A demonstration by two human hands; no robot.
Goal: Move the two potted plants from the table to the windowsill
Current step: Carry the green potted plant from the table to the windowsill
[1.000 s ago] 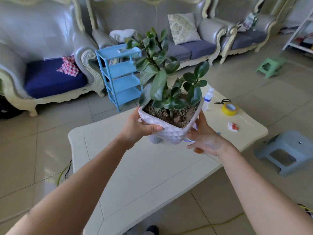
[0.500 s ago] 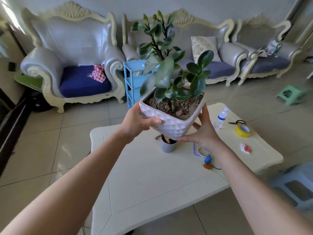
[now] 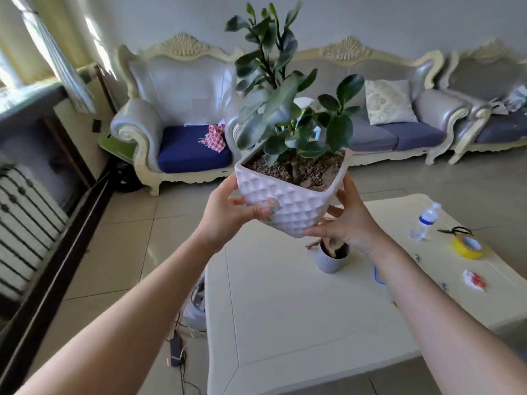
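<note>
Both hands hold a white dimpled square pot (image 3: 293,205) with a green leafy plant in the air above the cream table (image 3: 285,309). My left hand (image 3: 228,212) grips its left side, thumb across the front. My right hand (image 3: 346,220) cups its right side and underside. A second, small grey ribbed pot (image 3: 330,259) with a brownish plant stands on the table, just below the lifted pot and partly hidden by my right hand. The dark windowsill (image 3: 31,98) runs along the left wall beside a curtain.
A white radiator (image 3: 22,229) sits below the sill. An armchair with a blue cushion (image 3: 185,132) and a sofa (image 3: 399,118) stand behind. A water bottle (image 3: 425,222), yellow tape (image 3: 467,246) and scissors lie on the table's right side. Cables lie on the floor left of the table.
The white pot has been lifted higher off the table and carried left. My view has swung left, bringing the windowsill and radiator into sight.
</note>
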